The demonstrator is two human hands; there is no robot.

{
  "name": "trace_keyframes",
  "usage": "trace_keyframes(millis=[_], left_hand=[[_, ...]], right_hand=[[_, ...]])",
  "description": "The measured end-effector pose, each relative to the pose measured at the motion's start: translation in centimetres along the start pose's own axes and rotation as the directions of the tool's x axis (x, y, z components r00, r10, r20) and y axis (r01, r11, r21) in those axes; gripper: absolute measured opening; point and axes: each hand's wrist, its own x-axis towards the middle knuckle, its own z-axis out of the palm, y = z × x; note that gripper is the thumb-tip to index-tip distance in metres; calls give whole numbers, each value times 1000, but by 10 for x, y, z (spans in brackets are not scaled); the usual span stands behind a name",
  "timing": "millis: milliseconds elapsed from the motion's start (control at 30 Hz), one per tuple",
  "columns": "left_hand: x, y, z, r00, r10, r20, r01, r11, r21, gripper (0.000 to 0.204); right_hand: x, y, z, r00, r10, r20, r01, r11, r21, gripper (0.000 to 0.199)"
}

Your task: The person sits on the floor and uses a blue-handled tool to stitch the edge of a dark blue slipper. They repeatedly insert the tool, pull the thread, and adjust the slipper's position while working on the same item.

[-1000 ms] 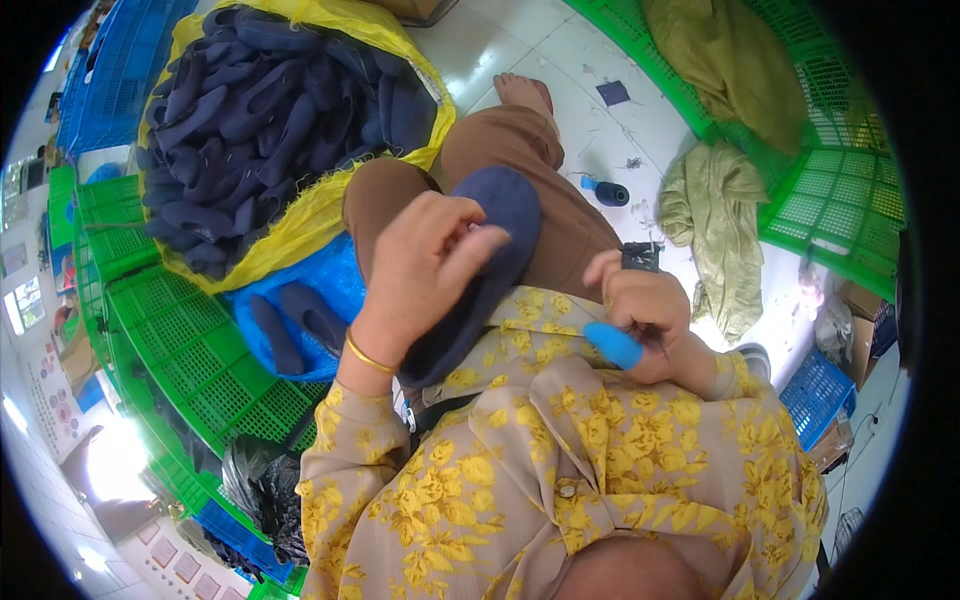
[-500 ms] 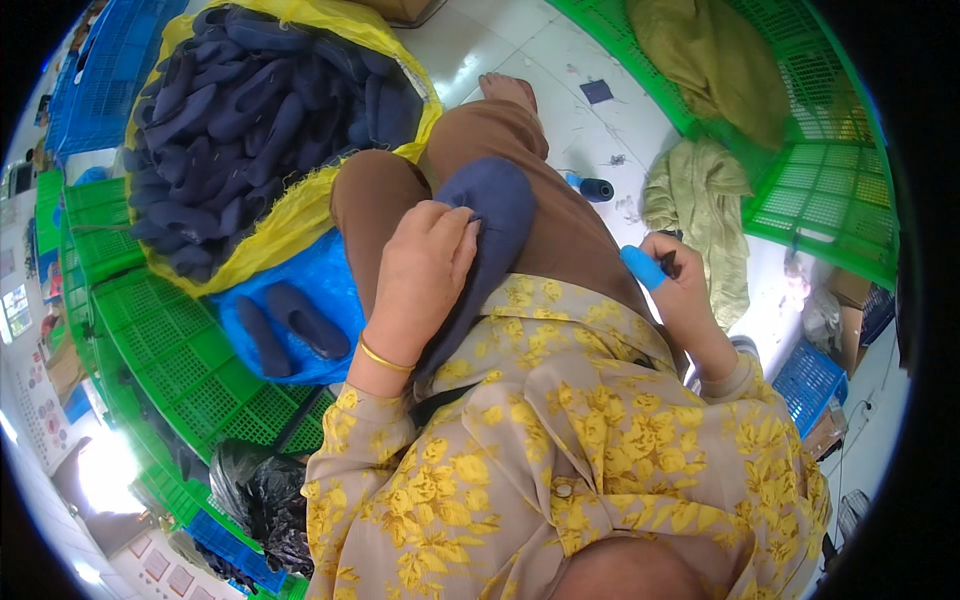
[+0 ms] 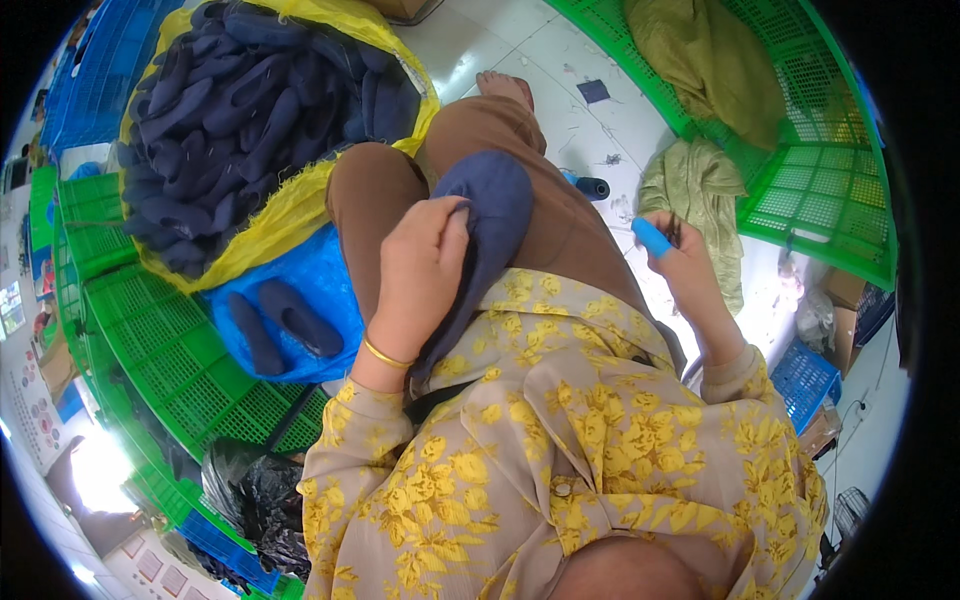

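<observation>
My left hand (image 3: pixel 425 262) is closed on a navy fabric slip-on shoe (image 3: pixel 502 200), gripping the edge of its opening. The shoe lies across my lap on the brown trousers, rounded end pointing away from me. My right hand (image 3: pixel 692 275) is raised to the right of my knees, apart from the shoe. A blue sleeve (image 3: pixel 652 237) covers one of its digits. Its curled fingers hold a small dark tool (image 3: pixel 675 234), mostly hidden, its kind unclear. Two more navy shoes (image 3: pixel 298 318) rest on blue plastic sheeting (image 3: pixel 348 270) to the left of my legs.
A yellow sack (image 3: pixel 262 235) packed with navy shoes stands at the far left. Green crates (image 3: pixel 170 350) line the left side; another green crate (image 3: pixel 825 195) holds olive cloth (image 3: pixel 705 65). A dark thread spool (image 3: pixel 593 188) and scraps lie on the tiled floor. A black plastic bag (image 3: pixel 255 500) sits lower left.
My right hand has risen slightly and turned, moving a little away from my body. My left hand keeps its grip while the shoe shifts slightly up and left.
</observation>
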Motion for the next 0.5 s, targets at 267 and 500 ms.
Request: trace_keyframes(millis=[267, 500], left_hand=[[5, -2, -2, 964, -241, 110, 264, 909, -323, 14], [3, -6, -6, 957, -267, 116, 291, 895, -339, 14]], right_hand=[[12, -38, 52, 971, -204, 127, 230, 942, -244, 14], [28, -49, 99, 895, -251, 368, 366, 886, -285, 16]])
